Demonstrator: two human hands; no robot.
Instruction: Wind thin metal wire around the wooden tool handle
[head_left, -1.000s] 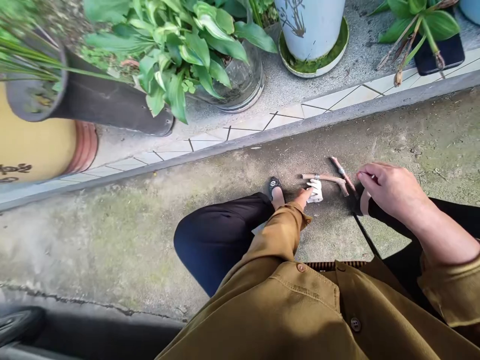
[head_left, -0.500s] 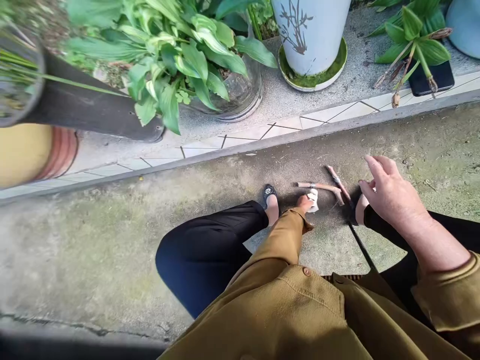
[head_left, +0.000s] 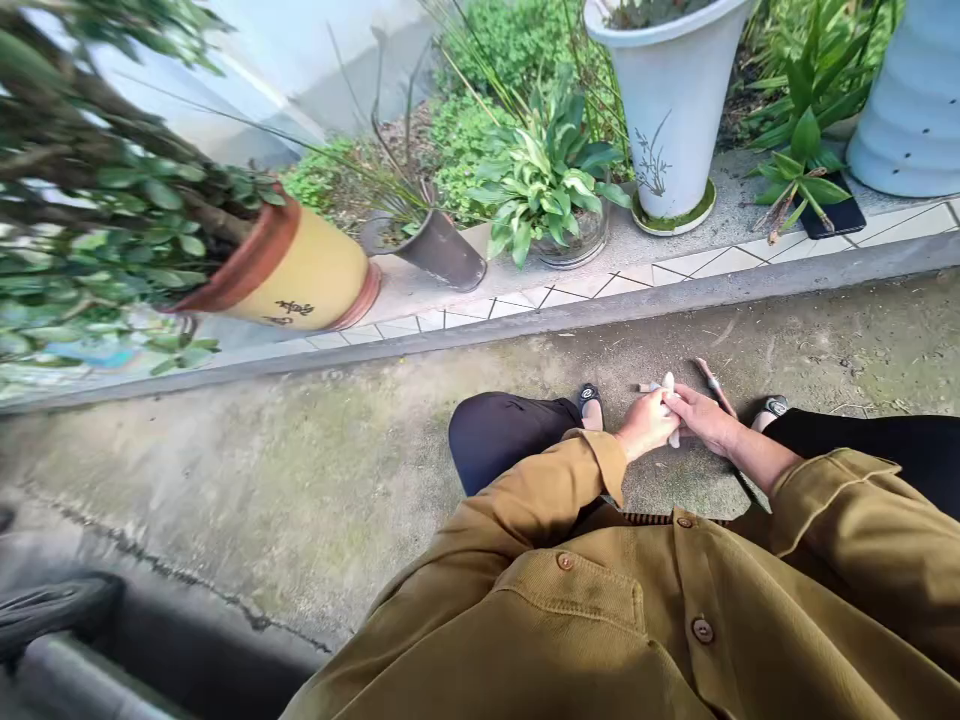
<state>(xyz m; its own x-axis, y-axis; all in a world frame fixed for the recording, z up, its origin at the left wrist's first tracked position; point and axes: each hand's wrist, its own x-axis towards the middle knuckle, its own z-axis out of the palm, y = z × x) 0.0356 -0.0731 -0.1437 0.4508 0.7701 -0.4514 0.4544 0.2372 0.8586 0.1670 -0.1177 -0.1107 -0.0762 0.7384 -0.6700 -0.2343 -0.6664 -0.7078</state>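
Note:
My left hand point(head_left: 646, 424) and my right hand point(head_left: 705, 415) meet low in front of me, between my feet. Pinched between them is a small white crumpled piece, cloth-like point(head_left: 669, 381), which pokes out above and below the fingers. Both hands are closed around it, and their fingers partly hide it. Just beyond, on the concrete, lies a brown wooden stick-like handle point(head_left: 714, 386) with a band round it. A second wooden handle point(head_left: 643, 387) shows only its end; my hands cover the rest.
A tiled ledge point(head_left: 540, 297) runs across ahead. On it stand a tilted yellow pot point(head_left: 300, 270), a dark tilted pot point(head_left: 442, 250), a leafy plant point(head_left: 555, 190), a tall white planter point(head_left: 675, 120) and a black phone point(head_left: 836, 212). A dark object point(head_left: 60, 610) is at lower left.
My right hand has come down from the right, where it was raised and empty, to join my left hand at the white piece. My left hand has lifted it. The view has shifted.

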